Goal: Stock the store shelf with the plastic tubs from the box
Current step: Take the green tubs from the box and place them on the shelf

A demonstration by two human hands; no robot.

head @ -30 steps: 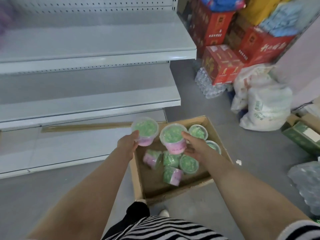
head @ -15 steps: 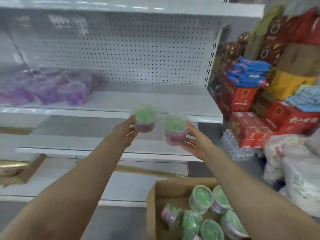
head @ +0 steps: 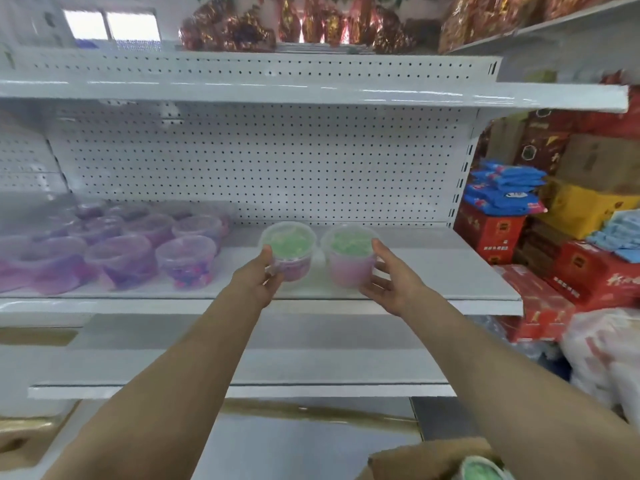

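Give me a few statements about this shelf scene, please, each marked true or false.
1. The left hand holds the left tub, the right hand the right tub. True.
2. The purple tubs stand right of the hands. False: they stand left of them, on the same shelf.
3. Red cartons are stacked right of the shelf. True.
4. The box is out of view. False: its corner shows at bottom right.

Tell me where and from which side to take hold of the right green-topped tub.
Grip the right green tub by its side wall just under the lid rim, coming from its right, where the right hand is. The tub is upright and narrows downward, so the rim likely stops slipping; the left green tub, in the left hand, crowds its other side.
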